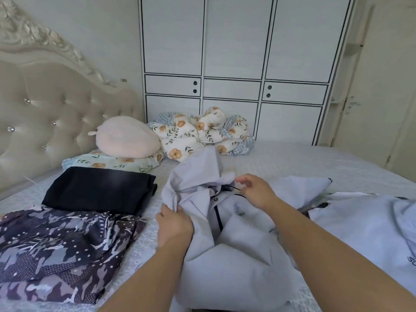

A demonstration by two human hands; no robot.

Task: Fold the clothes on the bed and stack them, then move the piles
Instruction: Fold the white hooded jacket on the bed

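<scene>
Folding the grey shirt (236,233), mid-bed, near edge.
Left hand (174,224) pinches a bunched sleeve edge; right hand (256,191) hovers at the collar, fingers loosely apart, gripping nothing. Judged: fold just begun; next, spread flat and bring the sleeve in. Black pile (99,190) and patterned garment (60,251) lie left; another pale shirt (371,224) right. No containers in view.
</scene>
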